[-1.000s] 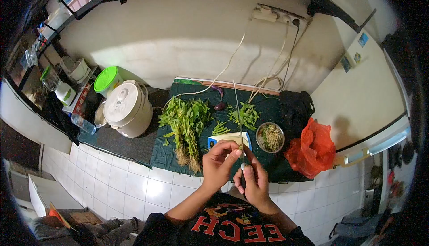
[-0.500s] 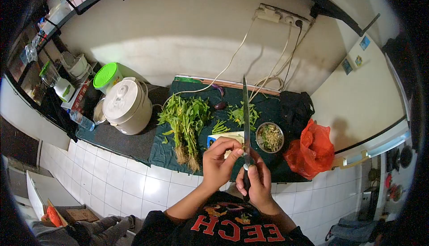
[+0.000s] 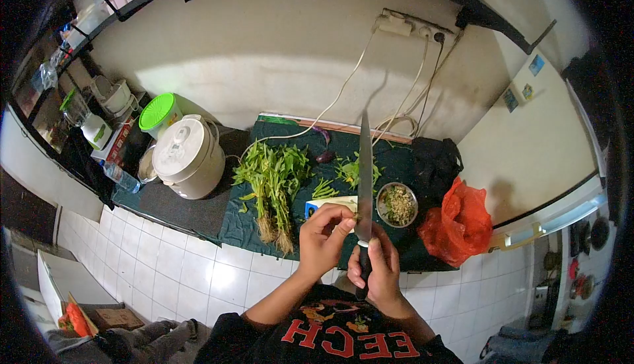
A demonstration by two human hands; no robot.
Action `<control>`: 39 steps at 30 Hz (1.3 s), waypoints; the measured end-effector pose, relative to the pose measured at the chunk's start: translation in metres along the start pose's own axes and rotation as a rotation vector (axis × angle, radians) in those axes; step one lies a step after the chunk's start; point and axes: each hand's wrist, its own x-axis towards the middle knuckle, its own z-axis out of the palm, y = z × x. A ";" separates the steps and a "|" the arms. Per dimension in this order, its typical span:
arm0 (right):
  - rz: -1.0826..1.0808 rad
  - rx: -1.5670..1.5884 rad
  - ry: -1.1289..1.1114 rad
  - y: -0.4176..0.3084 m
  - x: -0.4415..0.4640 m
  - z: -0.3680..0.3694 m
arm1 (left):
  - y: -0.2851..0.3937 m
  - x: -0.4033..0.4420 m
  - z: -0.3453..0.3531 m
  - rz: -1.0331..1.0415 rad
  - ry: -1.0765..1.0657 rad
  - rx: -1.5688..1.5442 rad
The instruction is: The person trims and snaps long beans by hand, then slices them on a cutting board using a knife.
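Note:
My right hand [image 3: 378, 268] is wrapped round the black handle of a long knife [image 3: 365, 172], its blade pointing up and away from me. Beside the lower blade, my left hand [image 3: 325, 237] pinches something small that I cannot make out. Below my hands is a white and blue board [image 3: 337, 203], partly hidden. Green pods [image 3: 323, 189] lie just beyond it, and loose leaves [image 3: 348, 171] lie behind the blade. A metal bowl [image 3: 397, 205] with chopped pieces stands to the right. Leafy stems with roots [image 3: 274, 172] lie to the left.
A white rice cooker [image 3: 188, 156] and a green-lidded tub [image 3: 158, 114] stand at the left. Purple eggplant [image 3: 324, 156] lies at the back. A red plastic bag [image 3: 459, 224] and a black bag [image 3: 437, 159] are at the right. Cords hang from the wall socket [image 3: 413, 26]. Someone's legs show lower left.
The knife has turned from edge-on to show the flat of its blade, and its tip has shifted right. My left hand stays pinched close to the blade.

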 end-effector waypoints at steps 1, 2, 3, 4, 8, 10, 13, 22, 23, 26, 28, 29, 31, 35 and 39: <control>-0.002 -0.001 -0.002 0.000 0.000 -0.001 | -0.002 -0.002 0.001 0.003 0.000 0.000; 0.007 0.023 -0.022 -0.001 0.000 -0.002 | -0.006 -0.004 0.003 -0.055 0.014 -0.068; 0.016 0.047 -0.043 -0.001 0.000 -0.004 | -0.009 -0.005 0.004 -0.113 0.027 -0.136; 0.014 0.047 -0.044 -0.002 0.000 -0.004 | -0.012 -0.006 0.004 -0.111 0.026 -0.135; 0.000 -0.045 -0.051 -0.005 -0.006 -0.005 | -0.013 -0.010 0.006 -0.068 0.040 -0.126; -0.008 -0.072 -0.050 -0.004 -0.007 -0.005 | -0.009 -0.010 0.006 -0.053 0.036 -0.115; -0.017 -0.100 -0.034 -0.003 -0.010 -0.008 | -0.003 -0.011 0.007 -0.026 0.034 -0.026; -0.045 -0.267 -0.021 -0.001 -0.016 -0.013 | 0.009 -0.011 0.004 0.115 0.064 0.265; -0.024 -0.259 -0.049 -0.002 -0.018 -0.013 | 0.012 -0.010 0.005 0.170 0.086 0.311; -0.005 -0.257 -0.071 -0.003 -0.021 -0.012 | 0.019 -0.014 0.008 0.250 0.116 0.379; 0.000 -0.228 -0.079 -0.002 -0.022 -0.013 | 0.019 -0.016 0.009 0.278 0.126 0.403; -0.001 -0.229 -0.079 -0.002 -0.022 -0.013 | 0.019 -0.016 0.009 0.298 0.128 0.400; -0.009 -0.185 -0.080 -0.003 -0.023 -0.011 | 0.020 -0.017 0.010 0.320 0.131 0.395; -0.003 -0.179 -0.035 -0.002 -0.028 -0.007 | 0.022 -0.021 0.012 0.339 0.154 0.388; -0.033 -0.194 -0.047 -0.004 -0.034 -0.002 | 0.022 -0.024 0.013 0.412 0.168 0.362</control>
